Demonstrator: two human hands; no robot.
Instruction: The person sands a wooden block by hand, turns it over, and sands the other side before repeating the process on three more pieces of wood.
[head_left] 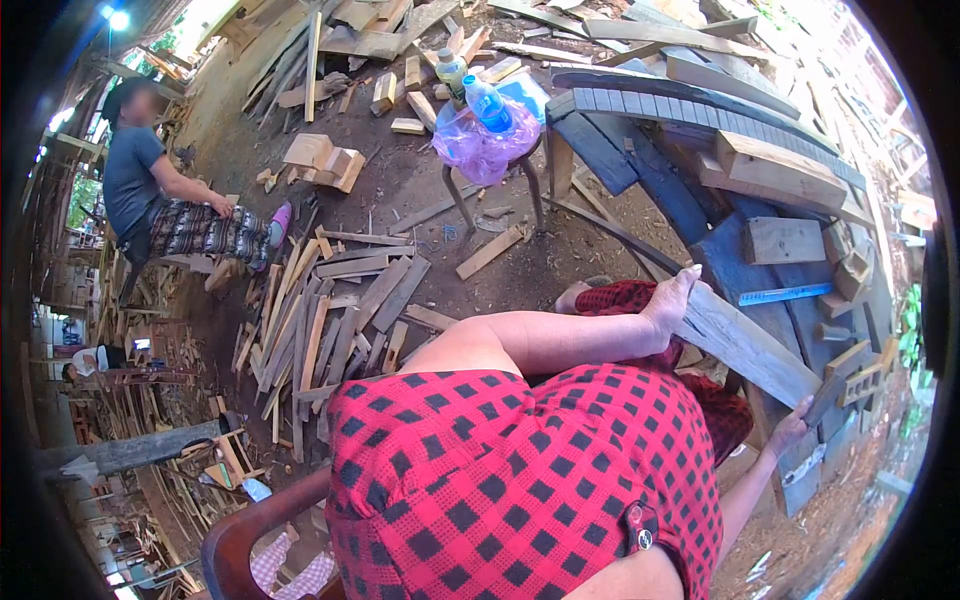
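Plank [745,345] of grey wood, held at both ends.

It is long, flat and rough, and lies tilted over the blue counter [760,270]. The left hand [672,300] wraps over its upper end; the right hand [792,428] curls around its lower end. Small wood blocks [785,240] and a blue ruler [785,294] sit just behind it. The dirt floor [400,190] has sticks [320,330] all over, and a stool [490,170] carries bottles [488,105]. Another person [150,190] sits far off.

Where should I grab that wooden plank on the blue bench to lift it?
Hold the wooden plank at both ends, coming from its long edges. It is long, flat and lies slanted on the blue bench; the left hand already grips the upper end, the right hand the lower.
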